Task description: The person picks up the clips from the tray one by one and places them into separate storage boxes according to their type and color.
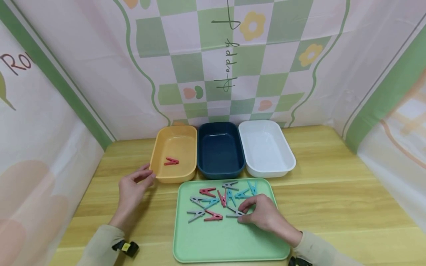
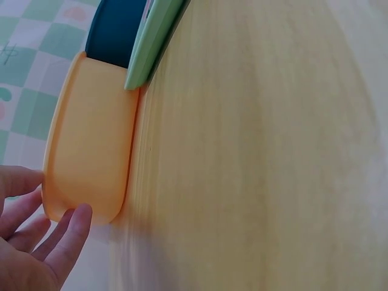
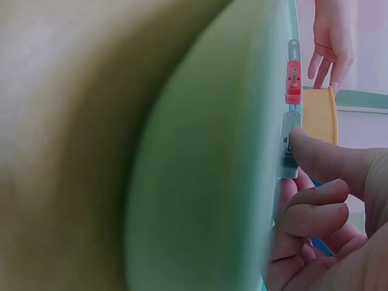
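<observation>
My right hand [image 1: 263, 215] has thumb and fingers at the end of a grey clothespin [image 1: 234, 211] on the green tray [image 1: 229, 244]; in the right wrist view the thumb lies against that grey clothespin [image 3: 291, 136]. My left hand [image 1: 134, 186] touches the near left corner of the yellow container [image 1: 176, 142] with relaxed fingers, and in the left wrist view its fingertips meet the container's [image 2: 94, 139] end. One red clothespin [image 1: 171, 161] lies in the yellow container. Several red, grey and blue clothespins [image 1: 213, 215] are spread over the tray's upper half.
Right of the yellow container, a dark blue container [image 1: 221, 147] and a white container [image 1: 266, 147] stand side by side behind the tray. They stand on a wooden table [image 1: 336, 192]. Printed cloth [image 1: 186, 66] hangs at the back and both sides.
</observation>
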`<action>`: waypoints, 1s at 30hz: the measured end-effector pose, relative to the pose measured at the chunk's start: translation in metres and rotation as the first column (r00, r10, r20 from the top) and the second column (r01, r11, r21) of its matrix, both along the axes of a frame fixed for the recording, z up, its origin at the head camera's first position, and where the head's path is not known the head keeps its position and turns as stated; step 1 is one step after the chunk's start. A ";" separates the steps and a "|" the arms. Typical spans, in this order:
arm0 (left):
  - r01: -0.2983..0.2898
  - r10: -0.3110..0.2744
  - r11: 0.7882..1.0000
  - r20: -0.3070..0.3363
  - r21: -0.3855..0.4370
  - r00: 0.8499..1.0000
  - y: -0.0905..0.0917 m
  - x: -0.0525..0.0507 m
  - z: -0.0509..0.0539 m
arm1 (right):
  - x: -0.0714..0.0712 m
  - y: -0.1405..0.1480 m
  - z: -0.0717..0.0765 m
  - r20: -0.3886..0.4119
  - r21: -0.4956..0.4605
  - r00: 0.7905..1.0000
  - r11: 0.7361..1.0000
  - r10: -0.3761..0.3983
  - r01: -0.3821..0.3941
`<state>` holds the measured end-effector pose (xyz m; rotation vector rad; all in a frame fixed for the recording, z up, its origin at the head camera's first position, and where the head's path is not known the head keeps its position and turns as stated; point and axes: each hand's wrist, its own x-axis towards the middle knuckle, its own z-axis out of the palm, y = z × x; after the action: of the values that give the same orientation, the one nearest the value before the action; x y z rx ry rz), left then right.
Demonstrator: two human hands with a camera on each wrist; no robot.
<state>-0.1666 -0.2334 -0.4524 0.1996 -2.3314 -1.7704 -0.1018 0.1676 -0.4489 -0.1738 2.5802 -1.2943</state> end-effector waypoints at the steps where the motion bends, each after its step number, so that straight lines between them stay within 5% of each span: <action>1: 0.001 -0.001 1.000 0.001 0.000 1.000 0.000 0.000 0.000 | 0.000 0.000 0.000 -0.001 -0.003 1.000 1.000 0.001 -0.001; 12: 0.011 -0.011 1.000 0.006 0.004 1.000 -0.001 0.000 0.002 | -0.001 0.005 0.001 -0.015 -0.058 1.000 0.998 0.012 -0.013; 30: 0.009 -0.009 1.000 0.003 0.001 1.000 -0.001 0.000 0.000 | -0.008 0.010 0.032 0.088 -0.234 0.996 0.972 0.018 0.003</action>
<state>-0.1663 -0.2342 -0.4524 0.1922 -2.3375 -1.7768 -0.1097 0.1778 -0.4164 -0.1640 2.3459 -1.5642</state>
